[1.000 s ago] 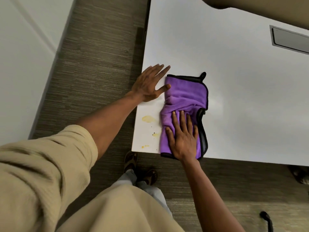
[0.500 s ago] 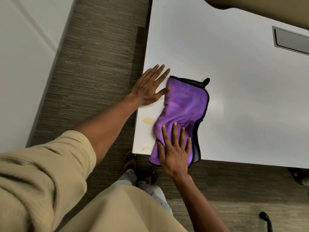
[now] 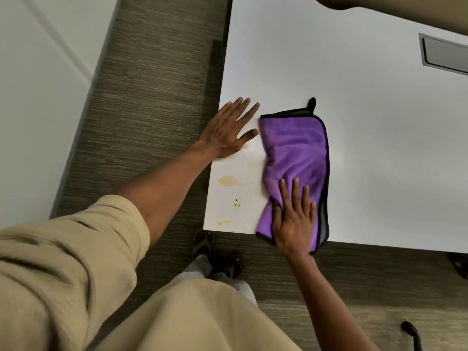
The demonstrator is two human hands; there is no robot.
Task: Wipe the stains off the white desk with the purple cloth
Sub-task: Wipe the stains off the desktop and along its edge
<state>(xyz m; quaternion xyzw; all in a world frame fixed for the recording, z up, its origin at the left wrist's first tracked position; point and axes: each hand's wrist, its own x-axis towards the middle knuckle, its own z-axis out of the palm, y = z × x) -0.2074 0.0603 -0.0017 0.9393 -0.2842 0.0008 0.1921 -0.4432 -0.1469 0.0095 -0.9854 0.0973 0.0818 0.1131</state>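
Observation:
The purple cloth (image 3: 296, 158), edged in black, lies folded near the front left corner of the white desk (image 3: 367, 127). My right hand (image 3: 295, 219) presses flat on the cloth's near end, fingers straight, at the desk's front edge. My left hand (image 3: 229, 130) rests flat on the desk's left edge, fingers spread, just left of the cloth. Yellow stains (image 3: 229, 181) and small dark specks mark the corner between my hands; a smaller yellow spot (image 3: 222, 222) sits by the front edge.
A grey recessed cable hatch (image 3: 443, 54) is set into the desk at far right. Brown carpet (image 3: 157, 79) runs left of the desk beside a white wall. My sandalled feet (image 3: 217, 254) stand below the corner. A dark object (image 3: 411, 330) lies on the floor at lower right.
My right hand slid the cloth left over the stains, then back to the right, uncovering the corner stains again. My left hand stayed on the desk's left edge.

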